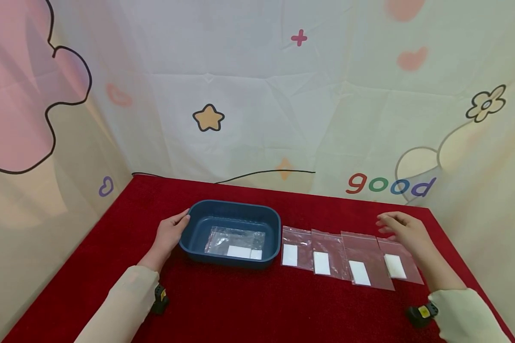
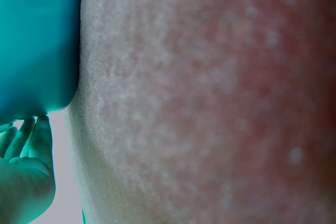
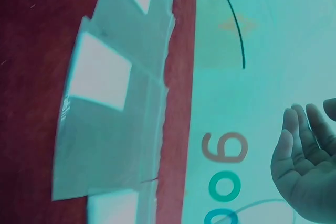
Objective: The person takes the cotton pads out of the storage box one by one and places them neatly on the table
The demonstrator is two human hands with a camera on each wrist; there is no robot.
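As hands (image 1: 169,232) (image 1: 408,231) flank them, tub (image 1: 229,215) (left-held), bags (image 1: 365,252) nearer right.

Loose pale cream sleeves (image 1: 120,302) and black wrist cameras (image 1: 417,319) with small yellow labels (image 1: 424,311).

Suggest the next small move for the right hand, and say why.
Probably lower the right hand to pinch the rightmost bag: that hand looks empty near it, the left hand touches the tub, and a similar clear bag already lies inside.
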